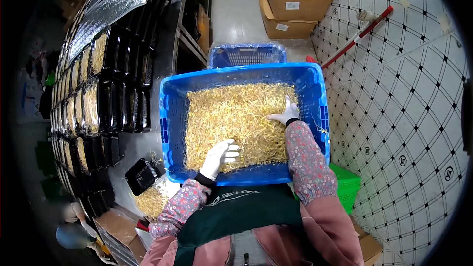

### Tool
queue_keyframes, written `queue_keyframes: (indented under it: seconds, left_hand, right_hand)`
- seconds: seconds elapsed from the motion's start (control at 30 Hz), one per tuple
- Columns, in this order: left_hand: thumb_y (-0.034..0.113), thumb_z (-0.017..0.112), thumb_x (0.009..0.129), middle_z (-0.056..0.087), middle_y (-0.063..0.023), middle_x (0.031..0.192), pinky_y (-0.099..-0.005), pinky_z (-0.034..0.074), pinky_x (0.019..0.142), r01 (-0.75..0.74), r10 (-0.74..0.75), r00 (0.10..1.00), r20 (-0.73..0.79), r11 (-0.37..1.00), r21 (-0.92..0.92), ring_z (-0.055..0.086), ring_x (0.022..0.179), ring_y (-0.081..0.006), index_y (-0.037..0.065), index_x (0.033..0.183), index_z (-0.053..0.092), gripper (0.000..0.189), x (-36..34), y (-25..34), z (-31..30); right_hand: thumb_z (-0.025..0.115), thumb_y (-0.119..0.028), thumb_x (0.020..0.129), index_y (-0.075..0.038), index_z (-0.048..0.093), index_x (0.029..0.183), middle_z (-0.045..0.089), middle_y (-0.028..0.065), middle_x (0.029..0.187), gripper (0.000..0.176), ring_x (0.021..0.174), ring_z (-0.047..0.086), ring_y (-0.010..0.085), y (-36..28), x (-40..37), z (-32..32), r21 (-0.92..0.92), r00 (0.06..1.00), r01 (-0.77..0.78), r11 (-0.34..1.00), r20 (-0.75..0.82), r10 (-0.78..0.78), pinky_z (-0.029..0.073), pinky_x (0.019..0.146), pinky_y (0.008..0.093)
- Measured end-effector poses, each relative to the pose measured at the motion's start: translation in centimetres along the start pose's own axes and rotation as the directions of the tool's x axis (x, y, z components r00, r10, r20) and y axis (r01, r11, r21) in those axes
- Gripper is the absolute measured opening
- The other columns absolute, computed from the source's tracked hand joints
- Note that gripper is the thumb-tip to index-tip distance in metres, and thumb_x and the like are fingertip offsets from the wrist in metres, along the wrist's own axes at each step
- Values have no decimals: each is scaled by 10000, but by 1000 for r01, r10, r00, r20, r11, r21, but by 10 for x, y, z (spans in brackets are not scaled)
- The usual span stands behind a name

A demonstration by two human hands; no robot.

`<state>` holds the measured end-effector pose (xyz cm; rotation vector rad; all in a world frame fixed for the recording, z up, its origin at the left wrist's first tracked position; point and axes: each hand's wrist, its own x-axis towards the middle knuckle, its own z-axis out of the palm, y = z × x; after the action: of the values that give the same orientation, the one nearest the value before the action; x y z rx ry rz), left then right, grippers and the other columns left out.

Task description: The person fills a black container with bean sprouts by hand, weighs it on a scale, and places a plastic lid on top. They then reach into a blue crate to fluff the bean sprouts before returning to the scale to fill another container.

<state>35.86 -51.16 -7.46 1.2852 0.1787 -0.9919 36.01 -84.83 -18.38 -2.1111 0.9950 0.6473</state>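
Note:
A blue plastic crate point(241, 71) in front of me holds a thick bed of bean sprouts point(236, 118). My left hand point(220, 156), in a white glove, lies over the sprouts near the crate's front side. Its fingers are extended and slightly apart, with nothing gripped. At the right side of the bed is my right hand point(286, 112), also gloved. Its thumb points left, away from the other fingers, and it touches the sprouts beside the crate wall. Some of its fingertips are hard to make out.
Stacked black trays point(130, 101), several filled with sprouts, line the left. One black tray point(141, 176) lies near loose sprouts point(150, 202). Behind stand another blue crate point(246, 55) and cardboard boxes point(300, 5). A green crate point(346, 187) sits right. Another person point(79, 226) is at lower left.

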Motion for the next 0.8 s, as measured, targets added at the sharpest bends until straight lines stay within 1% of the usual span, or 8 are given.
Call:
queue_keyframes:
  seconds: [0.07, 0.17, 0.33, 0.4, 0.5, 0.6, 0.7, 0.8]
  left_hand:
    - [297, 498, 1015, 656, -142, 1187, -379, 537, 849, -4, 4, 1000, -22, 1000, 5, 673, 994, -253, 33, 1331, 517, 412, 2, -2, -11]
    - [322, 498, 1009, 647, -135, 1196, -413, 533, 847, -10, 7, 998, -62, 999, -49, 668, 989, -265, 43, 1331, 509, 426, 5, -3, -23]
    - [451, 515, 990, 402, -129, 1489, -455, 487, 938, -63, 40, 979, -201, 992, -113, 513, 1228, -265, 104, 1484, 346, 627, 9, 10, -25]
    - [477, 525, 979, 371, -130, 1504, -471, 478, 950, 42, -105, 963, -249, 969, -244, 478, 1261, -279, 140, 1506, 323, 657, 11, 6, -22]
    - [470, 574, 958, 316, -122, 1551, -502, 441, 969, -67, 26, 986, -163, 964, -257, 405, 1351, -290, 141, 1539, 270, 733, 6, -26, -52]
    - [450, 617, 935, 284, -111, 1566, -508, 428, 968, -41, -21, 930, -366, 986, -160, 373, 1379, -304, 131, 1557, 214, 807, -3, -38, -77]
    - [344, 725, 873, 279, -132, 1565, -474, 429, 997, -11, 40, 863, -504, 998, 59, 400, 1350, -296, 62, 1551, 177, 916, -20, -10, -52]
    - [179, 835, 781, 300, -191, 1532, -352, 406, 1056, -132, 217, 852, -476, 970, 204, 435, 1311, -272, 11, 1542, 166, 1028, -16, -22, -73]
  right_hand:
    - [866, -406, 611, -120, 338, 1518, 393, 242, 1495, 1087, 1320, 467, 359, 19, 18, 6, 125, 995, 90, 988, -59, -83, 414, 1074, 410]
    - [796, -278, 613, 3, 548, 1346, 702, 211, 1068, 823, 1005, 675, 297, 34, 11, 20, 336, 971, 175, 926, -214, -106, 516, 892, 363]
    - [774, -234, 694, -6, 642, 1137, 668, 211, 1147, 515, 1049, 649, 303, -43, -109, 10, 477, 881, 471, 742, -207, -426, 509, 886, 395]
    - [801, -298, 703, -68, 551, 1320, 519, 250, 1365, 704, 1214, 548, 360, -61, -134, 49, 274, 702, 710, 649, -212, -680, 463, 989, 424]
    - [811, -382, 695, -243, 331, 1514, 306, 276, 1512, 959, 1327, 393, 479, -70, -160, 45, 190, 617, 776, 602, -25, -787, 362, 1100, 518]
    - [840, -513, 637, -243, 268, 1536, 234, 243, 1552, 1100, 1382, 306, 455, -23, -130, 18, -303, 802, 559, 771, -38, -596, 366, 1032, 622]
    - [910, -515, 551, -283, 117, 1567, 102, 202, 1606, 1310, 1420, 214, 503, 16, -110, 12, -615, 889, 453, 645, 257, -379, 368, 984, 712]
    - [894, -382, 620, -266, 155, 1558, 239, 197, 1581, 1199, 1331, 432, 440, 37, -88, 25, -536, 896, 437, 722, 332, -296, 449, 1028, 530]
